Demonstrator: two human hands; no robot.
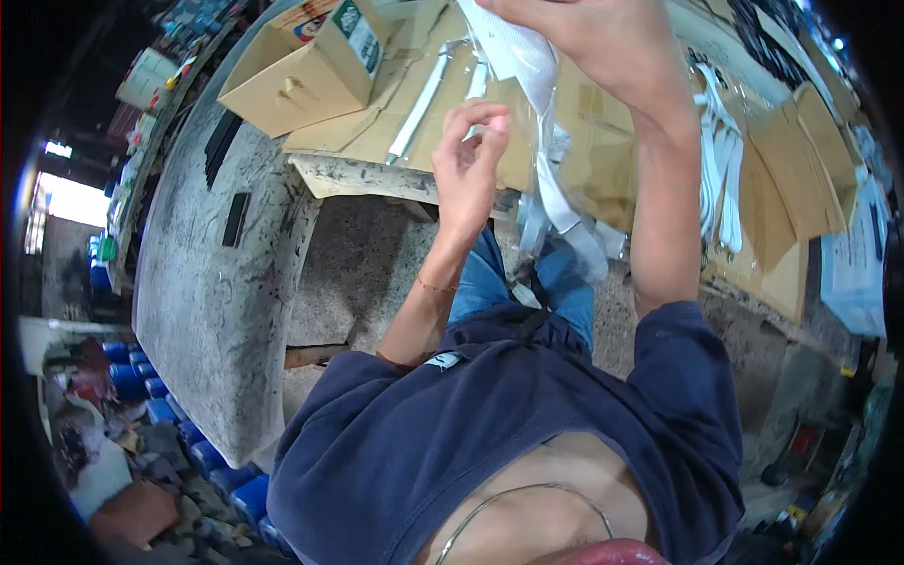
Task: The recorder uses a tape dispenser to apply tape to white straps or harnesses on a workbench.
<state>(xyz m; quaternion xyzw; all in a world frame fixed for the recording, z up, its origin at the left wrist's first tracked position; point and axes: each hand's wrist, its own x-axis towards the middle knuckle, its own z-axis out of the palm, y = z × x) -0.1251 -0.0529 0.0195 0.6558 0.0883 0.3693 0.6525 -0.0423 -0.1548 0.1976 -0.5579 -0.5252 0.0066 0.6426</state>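
Note:
My right hand (607, 42) is at the top of the view, its fingers closed on a white webbing strap (529, 71) in a clear plastic sleeve. The strap twists and hangs past the table edge toward my lap, its sleeve end (591, 256) loose. My left hand (468, 155) is raised just left of the strap. Its fingers are loosely curled, with a gap to the thumb, and nothing shows in them. Beyond it, another white strap (422, 105) with a metal tip lies on the cardboard (330, 135). My right fingertips are partly cut off by the frame's top.
An open cardboard box (320, 89) stands at the back left. Several white straps (720, 179) lie in a bundle on the right, beside open cardboard flaps (791, 179). A grey worn table (202, 292) extends along the left, bearing a black strip (236, 219). Blue containers (127, 381) stand below.

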